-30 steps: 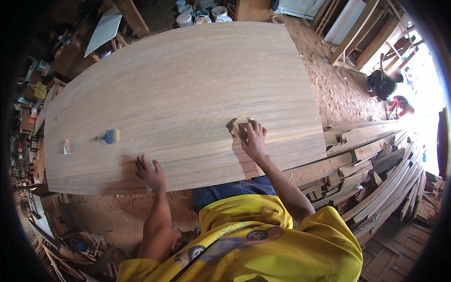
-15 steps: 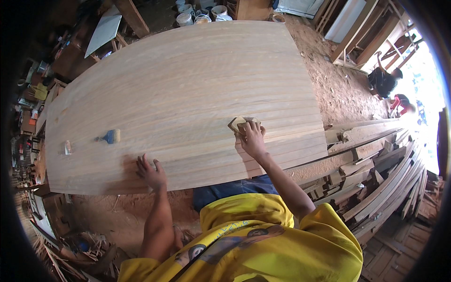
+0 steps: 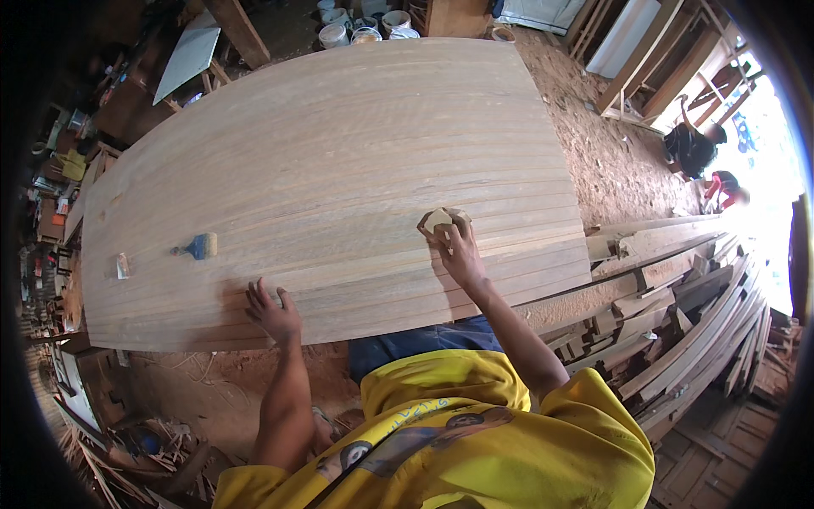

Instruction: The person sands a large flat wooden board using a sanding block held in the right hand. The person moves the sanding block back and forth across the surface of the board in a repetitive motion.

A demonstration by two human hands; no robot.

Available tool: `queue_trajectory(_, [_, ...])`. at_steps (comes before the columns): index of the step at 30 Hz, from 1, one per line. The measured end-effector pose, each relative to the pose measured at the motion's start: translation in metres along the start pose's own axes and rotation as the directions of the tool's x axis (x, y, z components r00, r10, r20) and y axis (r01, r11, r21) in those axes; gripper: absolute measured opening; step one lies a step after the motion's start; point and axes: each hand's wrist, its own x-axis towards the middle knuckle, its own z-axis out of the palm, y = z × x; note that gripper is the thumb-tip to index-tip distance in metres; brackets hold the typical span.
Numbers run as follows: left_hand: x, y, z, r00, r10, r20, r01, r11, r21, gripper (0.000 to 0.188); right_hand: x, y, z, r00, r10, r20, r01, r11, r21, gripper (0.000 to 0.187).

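Observation:
A broad, pale wooden panel (image 3: 339,153) with long grain lines lies flat in front of me. My right hand (image 3: 460,256) is closed on a folded piece of sandpaper (image 3: 437,221), tan on one face and dark brown on the other, over the panel's right half. Part of the sandpaper is hidden behind my fingers. My left hand (image 3: 273,312) rests on the panel near its front edge, fingers spread, holding nothing. To the left of that hand lies a blue paintbrush (image 3: 200,246) with pale bristles. A small clear packet (image 3: 123,266) sits farther left.
Stacked timber (image 3: 653,297) runs along the panel's right side. White buckets (image 3: 334,35) stand beyond the far edge. Two people (image 3: 695,148) crouch at the far right. Wood scraps (image 3: 161,458) litter the ground at the lower left.
My right hand has shifted slightly right, and the sandpaper has turned in its fingers, so more of its tan face shows. My left hand has stayed in place.

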Motion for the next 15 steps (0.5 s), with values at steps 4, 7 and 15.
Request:
queue_trajectory(4, [-0.001,-0.001,0.001,1.0,-0.008,0.008,0.008,1.0,-0.016,0.049,0.006,-0.005,0.004,0.999,0.049,-0.007,-0.049,0.998,0.045,0.032])
queue_trajectory(7, [0.0,-0.001,0.0,1.0,-0.013,0.019,0.013,1.0,-0.012,0.048,0.011,-0.006,-0.002,0.987,0.134,0.084,-0.127,0.988,-0.085,0.033])
queue_trajectory(15, [-0.001,-0.001,0.0,0.999,-0.029,0.026,0.028,1.0,0.007,0.048,0.022,-0.017,-0.01,0.968,0.207,0.14,-0.173,0.96,-0.219,0.035])
